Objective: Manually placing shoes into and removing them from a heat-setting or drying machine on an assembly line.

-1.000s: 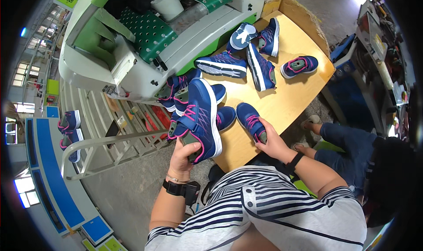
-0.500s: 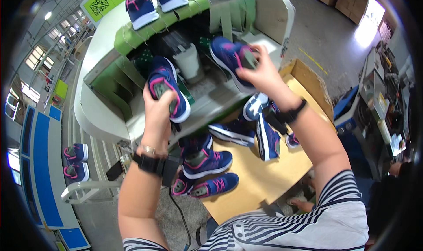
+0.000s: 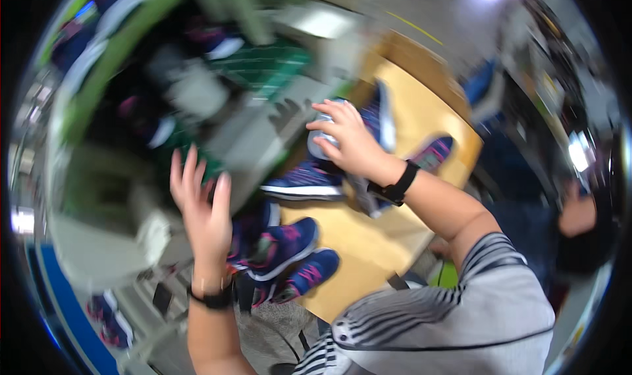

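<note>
My left hand [image 3: 201, 207] is raised in front of the machine, its fingers spread and nothing in them. My right hand [image 3: 350, 140] is also open, fingers apart, over a cluster of navy sneakers on the table; whether it touches one I cannot tell. Just below it lies a sneaker [image 3: 306, 183] with a white sole. Inside the machine's opening are two blurred navy-and-pink sneakers, one on the left [image 3: 146, 119] and one farther back [image 3: 212, 38], both apart from my hands. Nearer me, a sneaker with pink laces [image 3: 315, 271] rests beside several others at the table's left edge.
The white-and-green machine [image 3: 85, 227] fills the left, with sneakers on its top. A cardboard box [image 3: 421, 65] borders the far side of the wooden table [image 3: 359, 243]. Another person's hand [image 3: 578, 215] shows at the right. More sneakers [image 3: 110, 319] stand at lower left.
Both hands have let go of the sneakers they held, which now sit inside the machine. My right hand has come down toward the table's sneakers. The view has swung right.
</note>
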`<act>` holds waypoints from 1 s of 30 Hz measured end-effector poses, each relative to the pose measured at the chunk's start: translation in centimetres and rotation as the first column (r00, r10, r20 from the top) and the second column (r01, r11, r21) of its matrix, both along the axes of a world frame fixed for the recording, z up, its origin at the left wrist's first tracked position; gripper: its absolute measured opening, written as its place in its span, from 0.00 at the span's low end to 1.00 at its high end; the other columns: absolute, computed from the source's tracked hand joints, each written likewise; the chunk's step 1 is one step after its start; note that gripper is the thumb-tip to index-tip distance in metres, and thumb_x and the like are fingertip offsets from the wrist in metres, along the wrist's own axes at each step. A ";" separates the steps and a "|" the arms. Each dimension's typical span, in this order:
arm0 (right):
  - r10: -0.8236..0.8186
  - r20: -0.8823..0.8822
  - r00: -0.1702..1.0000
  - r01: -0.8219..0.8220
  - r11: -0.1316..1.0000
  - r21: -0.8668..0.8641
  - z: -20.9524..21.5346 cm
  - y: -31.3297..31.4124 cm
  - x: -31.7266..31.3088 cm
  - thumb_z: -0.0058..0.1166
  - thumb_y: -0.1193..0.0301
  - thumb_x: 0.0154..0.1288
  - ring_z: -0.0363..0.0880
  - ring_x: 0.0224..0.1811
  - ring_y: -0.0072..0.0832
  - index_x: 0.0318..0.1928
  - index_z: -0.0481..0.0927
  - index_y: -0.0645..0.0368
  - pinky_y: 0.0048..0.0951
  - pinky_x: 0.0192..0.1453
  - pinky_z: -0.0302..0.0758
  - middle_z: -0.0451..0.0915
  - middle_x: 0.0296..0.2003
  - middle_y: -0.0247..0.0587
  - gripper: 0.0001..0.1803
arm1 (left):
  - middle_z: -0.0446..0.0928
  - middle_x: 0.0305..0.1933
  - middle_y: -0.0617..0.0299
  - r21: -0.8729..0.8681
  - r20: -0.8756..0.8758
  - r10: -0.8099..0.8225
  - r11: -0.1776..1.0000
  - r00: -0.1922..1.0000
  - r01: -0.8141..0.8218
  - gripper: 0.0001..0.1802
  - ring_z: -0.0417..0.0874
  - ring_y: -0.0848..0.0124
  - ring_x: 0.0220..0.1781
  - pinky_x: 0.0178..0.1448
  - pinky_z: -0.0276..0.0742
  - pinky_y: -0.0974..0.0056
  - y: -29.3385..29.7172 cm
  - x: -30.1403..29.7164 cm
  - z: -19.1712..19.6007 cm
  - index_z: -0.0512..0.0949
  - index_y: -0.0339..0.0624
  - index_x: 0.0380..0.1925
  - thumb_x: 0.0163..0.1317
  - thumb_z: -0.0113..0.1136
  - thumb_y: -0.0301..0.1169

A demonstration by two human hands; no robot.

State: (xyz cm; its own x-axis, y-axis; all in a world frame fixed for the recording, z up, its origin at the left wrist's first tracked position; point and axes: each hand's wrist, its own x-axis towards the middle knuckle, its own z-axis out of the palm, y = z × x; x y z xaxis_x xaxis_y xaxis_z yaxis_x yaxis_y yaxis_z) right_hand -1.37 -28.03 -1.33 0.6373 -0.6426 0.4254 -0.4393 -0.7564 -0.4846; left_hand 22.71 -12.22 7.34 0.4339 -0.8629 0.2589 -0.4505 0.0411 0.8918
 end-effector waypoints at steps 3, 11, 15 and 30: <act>-0.495 -0.140 0.858 0.498 0.867 -0.011 -3.3 4.5 -8.9 0.66 0.59 0.59 0.50 0.76 0.59 0.61 0.76 0.50 0.64 0.75 0.47 0.58 0.71 0.55 0.29 | 0.64 0.72 0.49 0.204 0.152 -0.256 0.953 0.955 0.223 0.17 0.71 0.61 0.68 0.68 0.69 0.59 10.3 -2.9 -0.8 0.78 0.35 0.55 0.66 0.58 0.24; -0.960 0.158 0.230 0.453 0.249 0.856 -13.0 2.4 -20.5 0.68 0.71 0.47 0.72 0.60 0.46 0.67 0.62 0.59 0.42 0.64 0.72 0.69 0.58 0.59 0.45 | 0.82 0.55 0.53 0.514 -0.330 -0.349 0.713 0.877 0.477 0.19 0.83 0.68 0.54 0.60 0.76 0.65 13.1 -11.9 -6.9 0.76 0.35 0.58 0.68 0.60 0.27; -0.862 0.450 0.233 -0.068 0.448 0.892 -7.2 9.5 -18.9 0.51 0.85 0.58 0.78 0.49 0.31 0.66 0.62 0.58 0.31 0.55 0.78 0.76 0.50 0.45 0.34 | 0.75 0.64 0.46 0.507 -0.150 -0.463 0.723 0.874 0.470 0.28 0.76 0.57 0.65 0.69 0.69 0.58 12.8 -15.1 -5.2 0.72 0.35 0.63 0.64 0.65 0.31; 0.186 -0.287 0.940 0.169 0.476 0.863 -4.1 24.7 -20.5 0.62 0.68 0.61 0.83 0.47 0.45 0.56 0.79 0.63 0.37 0.54 0.79 0.83 0.46 0.53 0.23 | 0.68 0.66 0.55 0.307 -0.615 0.136 0.948 0.776 0.078 0.51 0.72 0.62 0.65 0.71 0.66 0.59 26.5 -11.5 -0.4 0.60 0.42 0.72 0.42 0.68 0.26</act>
